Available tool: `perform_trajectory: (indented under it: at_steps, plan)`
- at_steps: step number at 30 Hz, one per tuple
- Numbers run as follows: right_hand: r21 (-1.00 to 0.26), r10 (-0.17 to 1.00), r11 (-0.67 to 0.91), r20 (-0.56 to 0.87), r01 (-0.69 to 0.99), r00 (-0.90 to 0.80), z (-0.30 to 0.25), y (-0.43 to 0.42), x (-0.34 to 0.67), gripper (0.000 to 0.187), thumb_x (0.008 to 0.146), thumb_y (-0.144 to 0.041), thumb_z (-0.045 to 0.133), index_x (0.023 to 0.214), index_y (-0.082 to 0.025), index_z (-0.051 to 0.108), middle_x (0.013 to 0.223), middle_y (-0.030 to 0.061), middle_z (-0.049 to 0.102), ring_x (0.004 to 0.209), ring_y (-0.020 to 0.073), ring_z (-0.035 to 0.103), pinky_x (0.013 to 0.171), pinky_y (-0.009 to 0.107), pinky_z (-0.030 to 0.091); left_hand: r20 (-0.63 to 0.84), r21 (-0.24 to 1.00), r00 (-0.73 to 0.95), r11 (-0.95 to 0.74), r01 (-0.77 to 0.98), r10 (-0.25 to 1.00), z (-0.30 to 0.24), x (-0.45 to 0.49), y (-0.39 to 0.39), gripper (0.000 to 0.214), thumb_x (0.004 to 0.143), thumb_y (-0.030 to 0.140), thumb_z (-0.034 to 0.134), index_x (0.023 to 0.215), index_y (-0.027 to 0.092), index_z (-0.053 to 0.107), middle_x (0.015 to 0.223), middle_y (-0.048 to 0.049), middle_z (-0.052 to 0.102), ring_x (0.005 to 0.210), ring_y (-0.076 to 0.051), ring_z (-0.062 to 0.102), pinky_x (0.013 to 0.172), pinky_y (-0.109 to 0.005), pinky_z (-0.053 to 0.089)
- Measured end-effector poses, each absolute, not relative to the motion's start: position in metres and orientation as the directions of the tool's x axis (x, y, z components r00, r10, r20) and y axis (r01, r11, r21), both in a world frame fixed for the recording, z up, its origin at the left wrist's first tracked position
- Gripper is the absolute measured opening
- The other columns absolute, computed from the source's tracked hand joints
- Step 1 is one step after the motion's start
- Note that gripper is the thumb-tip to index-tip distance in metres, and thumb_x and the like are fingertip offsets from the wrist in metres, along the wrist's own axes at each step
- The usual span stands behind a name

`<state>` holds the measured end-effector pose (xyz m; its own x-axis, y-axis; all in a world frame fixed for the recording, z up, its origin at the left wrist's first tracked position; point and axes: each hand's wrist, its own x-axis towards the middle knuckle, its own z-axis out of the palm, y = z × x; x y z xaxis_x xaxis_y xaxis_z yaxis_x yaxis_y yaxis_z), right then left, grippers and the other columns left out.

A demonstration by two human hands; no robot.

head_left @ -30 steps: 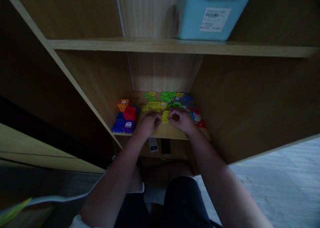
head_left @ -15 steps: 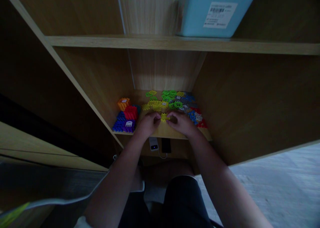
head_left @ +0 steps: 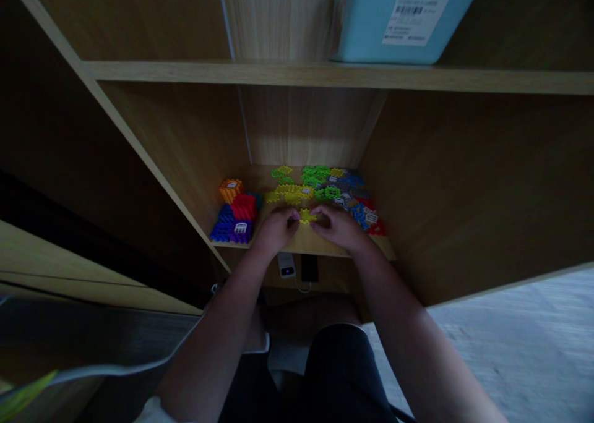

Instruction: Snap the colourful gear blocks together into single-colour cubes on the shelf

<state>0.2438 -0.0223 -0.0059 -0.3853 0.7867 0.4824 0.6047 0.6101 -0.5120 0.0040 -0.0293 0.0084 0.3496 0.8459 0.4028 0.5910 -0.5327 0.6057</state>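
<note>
Between my two hands is a yellow interlocking toy tile (head_left: 305,216) with notched edges, low over the front of the shelf. My left hand (head_left: 277,225) pinches its left edge between thumb and fingers. From the other side, my right hand (head_left: 338,226) grips the right edge the same way. Just behind lie more yellow tiles (head_left: 292,193) and green tiles (head_left: 315,175). To the right are blue tiles (head_left: 357,214) and red tiles (head_left: 378,227), partly behind my right hand.
Stacked tiles stand at the left: orange (head_left: 231,190), red (head_left: 244,207) and purple (head_left: 241,230). A light-blue bin (head_left: 362,33) sits on the upper shelf (head_left: 208,72). Below the work shelf lie a white power bank (head_left: 286,264) and a black phone-like slab (head_left: 309,268) with a cable.
The view has shifted slightly. Both hands still hold the yellow tile at nearly the same spot.
</note>
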Motion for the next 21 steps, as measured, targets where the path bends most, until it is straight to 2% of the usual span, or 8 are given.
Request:
perform_trajectory:
  at_steps: [8,13,16,21]
  plan:
    - [-0.486,0.791,0.601,0.474,0.634,-0.386,-0.0021,-0.0260,0.2421,0.025,0.095,-0.032,0.074,0.119,-0.029,0.070,0.117,0.0074,0.078,0.111,0.0291,0.073,0.100,0.045,0.057,0.348,0.620,0.357,-0.498,0.606,0.867,0.0154,0.0051,-0.0337,0.015,0.093,0.008,0.066,0.096,0.021,0.073,0.102,-0.0043,0.081,0.096,-0.022,0.076,0.093,-0.035,0.060]
    - [-0.509,0.813,0.548,0.509,0.664,-0.281,0.0012,-0.0279,0.2418,0.018,0.104,-0.029,0.057,0.117,-0.025,0.069,0.112,0.0091,0.078,0.108,0.0287,0.073,0.100,0.045,0.056,0.362,0.626,0.349,-0.503,0.595,0.864,0.0134,0.0051,-0.0328,0.016,0.092,0.008,0.066,0.096,0.021,0.073,0.100,-0.0038,0.080,0.095,-0.022,0.075,0.090,-0.034,0.059]
    - [-0.505,0.812,0.520,0.542,0.689,-0.216,0.0015,-0.0267,0.2434,0.023,0.108,-0.026,0.046,0.113,-0.024,0.068,0.110,0.0105,0.078,0.108,0.0293,0.073,0.099,0.045,0.055,0.357,0.620,0.352,-0.502,0.603,0.865,0.0131,0.0051,-0.0327,0.016,0.092,0.008,0.066,0.097,0.021,0.073,0.099,-0.0038,0.080,0.094,-0.021,0.075,0.090,-0.035,0.059]
    - [-0.521,0.812,0.529,0.541,0.670,-0.221,0.0017,-0.0261,0.2451,0.023,0.104,-0.019,0.046,0.110,-0.024,0.067,0.099,0.0063,0.079,0.099,0.0262,0.074,0.095,0.040,0.055,0.361,0.613,0.347,-0.501,0.611,0.865,0.0129,0.0048,-0.0325,0.015,0.092,0.009,0.067,0.098,0.021,0.074,0.101,-0.0039,0.081,0.096,-0.021,0.076,0.091,-0.034,0.059]
